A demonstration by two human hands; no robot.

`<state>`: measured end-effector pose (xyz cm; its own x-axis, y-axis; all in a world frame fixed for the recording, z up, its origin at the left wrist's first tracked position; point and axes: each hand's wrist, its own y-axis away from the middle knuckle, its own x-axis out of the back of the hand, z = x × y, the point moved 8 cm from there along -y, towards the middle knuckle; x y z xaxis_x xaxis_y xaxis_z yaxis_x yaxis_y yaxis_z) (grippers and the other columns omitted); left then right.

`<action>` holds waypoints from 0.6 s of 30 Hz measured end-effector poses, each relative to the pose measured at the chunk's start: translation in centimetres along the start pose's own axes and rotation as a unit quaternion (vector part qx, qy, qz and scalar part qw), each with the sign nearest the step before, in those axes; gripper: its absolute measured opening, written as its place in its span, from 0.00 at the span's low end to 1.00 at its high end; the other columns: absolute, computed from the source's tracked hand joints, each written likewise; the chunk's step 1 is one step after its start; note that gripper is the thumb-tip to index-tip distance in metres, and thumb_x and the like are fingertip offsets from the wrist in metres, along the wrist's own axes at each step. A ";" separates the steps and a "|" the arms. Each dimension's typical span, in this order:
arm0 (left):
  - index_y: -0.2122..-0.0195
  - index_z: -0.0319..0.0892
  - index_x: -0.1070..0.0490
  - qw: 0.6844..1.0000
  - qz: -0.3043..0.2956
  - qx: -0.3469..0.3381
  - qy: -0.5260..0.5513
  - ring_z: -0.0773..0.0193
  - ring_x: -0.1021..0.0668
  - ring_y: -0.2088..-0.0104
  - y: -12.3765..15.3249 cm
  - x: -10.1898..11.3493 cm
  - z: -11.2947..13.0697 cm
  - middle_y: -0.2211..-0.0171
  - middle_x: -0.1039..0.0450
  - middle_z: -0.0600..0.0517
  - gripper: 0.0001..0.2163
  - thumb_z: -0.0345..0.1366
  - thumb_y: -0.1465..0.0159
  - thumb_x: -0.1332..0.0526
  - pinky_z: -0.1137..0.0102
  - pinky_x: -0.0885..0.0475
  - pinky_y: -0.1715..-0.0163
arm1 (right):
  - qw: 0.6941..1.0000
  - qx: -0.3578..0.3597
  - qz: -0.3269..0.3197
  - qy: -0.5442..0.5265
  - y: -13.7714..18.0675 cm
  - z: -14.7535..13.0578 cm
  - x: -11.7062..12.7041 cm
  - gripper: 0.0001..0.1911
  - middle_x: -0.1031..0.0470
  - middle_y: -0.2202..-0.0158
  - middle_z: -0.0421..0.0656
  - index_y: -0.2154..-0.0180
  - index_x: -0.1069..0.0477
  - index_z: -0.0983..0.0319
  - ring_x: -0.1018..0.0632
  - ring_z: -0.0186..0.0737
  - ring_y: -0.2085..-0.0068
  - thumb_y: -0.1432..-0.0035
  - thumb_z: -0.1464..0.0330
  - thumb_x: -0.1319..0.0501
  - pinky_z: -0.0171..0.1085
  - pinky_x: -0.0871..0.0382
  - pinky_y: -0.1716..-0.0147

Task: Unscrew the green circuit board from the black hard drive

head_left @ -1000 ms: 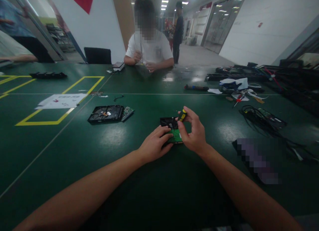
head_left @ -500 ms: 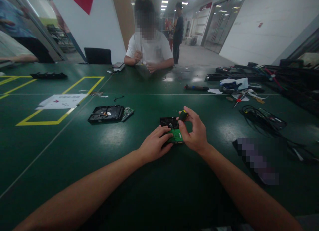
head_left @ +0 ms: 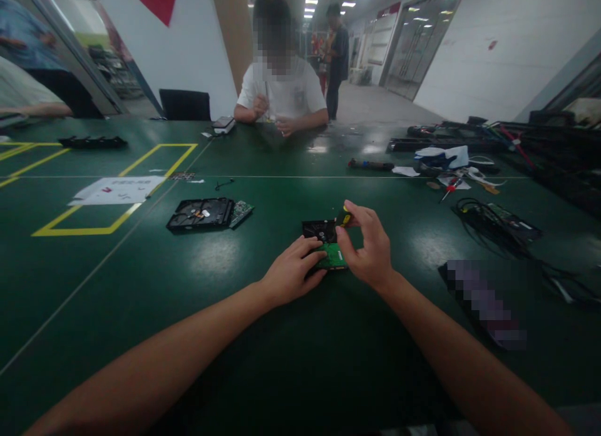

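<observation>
A black hard drive point(head_left: 319, 230) with a green circuit board point(head_left: 334, 256) lies on the green table point(head_left: 211, 311) in front of me. My left hand point(head_left: 291, 273) rests on its near left side, fingers laid over the edge and holding it down. My right hand point(head_left: 369, 248) is pinched around a small screwdriver with a black and yellow handle point(head_left: 345, 216), held upright over the drive. The screwdriver's tip is hidden behind my fingers.
Another opened hard drive point(head_left: 201, 213) with a loose board lies to the left. Yellow floor-tape lines and a paper sheet point(head_left: 115, 190) sit further left. Cables and parts point(head_left: 493, 220), a red screwdriver point(head_left: 448, 188) and black trays crowd the right. A person in white point(head_left: 282, 91) works across the table.
My right hand has turned the screwdriver handle slightly between its fingers. The left hand and the drive have stayed where they were.
</observation>
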<state>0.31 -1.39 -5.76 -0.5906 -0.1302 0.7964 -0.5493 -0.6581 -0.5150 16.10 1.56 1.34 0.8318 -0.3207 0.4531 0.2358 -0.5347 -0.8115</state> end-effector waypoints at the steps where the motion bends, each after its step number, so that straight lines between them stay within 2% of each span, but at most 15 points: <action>1: 0.41 0.44 0.27 1.000 0.000 0.002 0.001 0.45 0.26 0.34 0.0 0.0 0.0 0.38 0.28 0.40 0.16 0.38 0.29 0.36 0.41 0.33 0.31 | 1.000 -0.003 -0.002 -0.004 0.1 0.0 -0.1 0.33 0.26 0.40 0.48 0.29 0.42 0.48 0.19 0.50 0.49 0.31 0.69 0.39 0.54 0.17 0.50; 4: 0.41 0.44 0.28 1.000 -0.004 0.000 -0.002 0.45 0.27 0.34 -0.1 0.0 0.0 0.38 0.29 0.40 0.16 0.39 0.28 0.36 0.42 0.33 0.31 | 1.000 -0.013 0.006 -0.014 0.2 0.2 -0.1 0.33 0.26 0.39 0.49 0.28 0.44 0.49 0.17 0.48 0.51 0.30 0.69 0.39 0.53 0.16 0.50; 7: 0.41 0.42 0.28 1.000 -0.008 -0.006 -0.007 0.45 0.27 0.34 0.0 0.0 0.1 0.38 0.29 0.39 0.16 0.39 0.28 0.37 0.43 0.34 0.30 | 1.000 -0.010 0.021 -0.010 0.2 0.0 0.1 0.31 0.24 0.45 0.47 0.31 0.40 0.48 0.18 0.45 0.58 0.31 0.68 0.36 0.50 0.15 0.56; 11: 0.41 0.43 0.28 1.000 -0.012 -0.004 -0.009 0.45 0.27 0.34 0.1 -0.2 -0.2 0.38 0.29 0.39 0.16 0.40 0.28 0.37 0.42 0.34 0.30 | 1.000 0.002 0.023 -0.011 -0.1 -0.4 0.3 0.30 0.26 0.50 0.45 0.33 0.37 0.48 0.21 0.43 0.59 0.33 0.67 0.33 0.47 0.16 0.59; 15: 0.41 0.44 0.28 1.000 -0.011 -0.001 -0.007 0.45 0.28 0.33 0.2 -0.4 -0.4 0.37 0.29 0.40 0.16 0.40 0.29 0.36 0.41 0.34 0.31 | 1.000 -0.007 0.026 -0.005 0.0 0.0 0.3 0.29 0.27 0.48 0.46 0.33 0.37 0.48 0.21 0.45 0.57 0.32 0.67 0.34 0.49 0.16 0.57; 18: 0.40 0.43 0.28 1.000 -0.010 -0.003 -0.008 0.44 0.28 0.33 0.2 -0.4 -0.3 0.37 0.29 0.40 0.17 0.40 0.28 0.36 0.41 0.33 0.31 | 1.000 -0.023 0.013 -0.014 0.3 0.7 -0.1 0.31 0.27 0.42 0.48 0.30 0.41 0.48 0.20 0.48 0.52 0.30 0.69 0.38 0.52 0.16 0.53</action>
<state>0.24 -1.22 -6.30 -0.5695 -0.1297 0.8117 -0.5638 -0.6570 -0.5005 16.48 1.97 0.82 0.8517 -0.3131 0.4202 0.1908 -0.5616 -0.8051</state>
